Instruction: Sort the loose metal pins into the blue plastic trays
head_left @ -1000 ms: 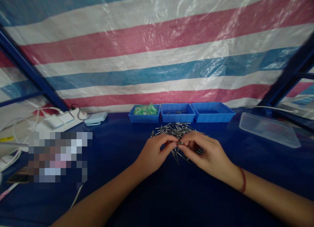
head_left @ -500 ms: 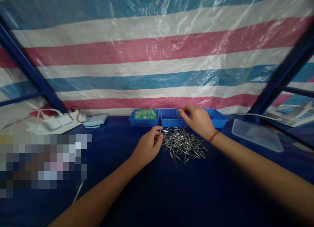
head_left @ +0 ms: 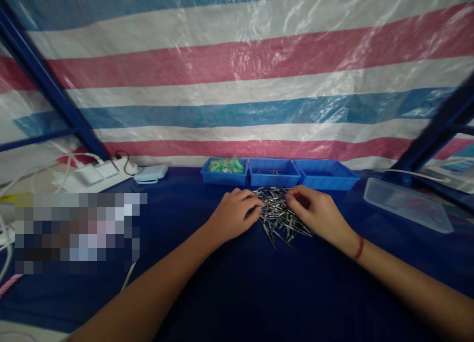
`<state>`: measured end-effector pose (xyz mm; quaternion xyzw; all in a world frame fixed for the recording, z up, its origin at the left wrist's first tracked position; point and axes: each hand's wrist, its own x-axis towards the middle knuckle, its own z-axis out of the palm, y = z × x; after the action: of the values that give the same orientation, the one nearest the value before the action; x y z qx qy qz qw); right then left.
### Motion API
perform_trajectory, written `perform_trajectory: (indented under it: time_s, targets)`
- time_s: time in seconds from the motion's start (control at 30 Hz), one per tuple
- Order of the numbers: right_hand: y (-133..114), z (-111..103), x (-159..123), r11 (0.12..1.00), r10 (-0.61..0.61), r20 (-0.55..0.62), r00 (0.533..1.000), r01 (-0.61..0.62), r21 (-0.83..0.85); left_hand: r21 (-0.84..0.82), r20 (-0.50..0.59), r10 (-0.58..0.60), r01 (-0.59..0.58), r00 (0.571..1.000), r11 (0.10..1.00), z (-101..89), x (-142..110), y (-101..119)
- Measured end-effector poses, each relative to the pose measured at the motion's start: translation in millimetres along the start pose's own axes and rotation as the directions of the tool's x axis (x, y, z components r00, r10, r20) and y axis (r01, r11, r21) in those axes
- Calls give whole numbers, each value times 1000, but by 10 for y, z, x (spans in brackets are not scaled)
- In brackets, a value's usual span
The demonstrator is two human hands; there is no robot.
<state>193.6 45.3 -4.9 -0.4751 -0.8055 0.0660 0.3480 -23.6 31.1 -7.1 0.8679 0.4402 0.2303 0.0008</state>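
Observation:
A heap of slim silver metal pins (head_left: 278, 216) lies loose on the dark blue table. My left hand (head_left: 237, 211) rests at the heap's left edge, its fingers bent and apart from the thumb, with nothing visible between them. At the heap's upper right is my right hand (head_left: 316, 209), thumb and forefinger drawn together on the pins; whether a pin is between them is too small to tell. Just behind the heap stands a blue bin (head_left: 274, 180) with a few pins in it.
Left of that bin, another blue bin (head_left: 224, 177) holds green plastic packaging. A third blue bin (head_left: 328, 183) adjoins on the right, near a clear plastic lid (head_left: 409, 206). A power strip (head_left: 99, 176) with cables and a light blue case (head_left: 151, 174) lie at left.
My right hand has come from over the middle bin down to the heap. My left hand has closed in slightly over the heap's left edge. The view has shifted a little.

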Motion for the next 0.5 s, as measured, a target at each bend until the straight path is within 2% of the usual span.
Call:
perform_trajectory:
  time_s: [0.23, 0.5]
  targets:
    - [-5, 25, -9, 999, -13, 9, 1000, 13, 53, 86, 33, -79, 76, 996, 993, -21, -1, 45]
    - [-50, 20, -30, 996, -45, 22, 999, 43, 82, 86, 64, -145, 140, 987, 986, -3, 4, 34]
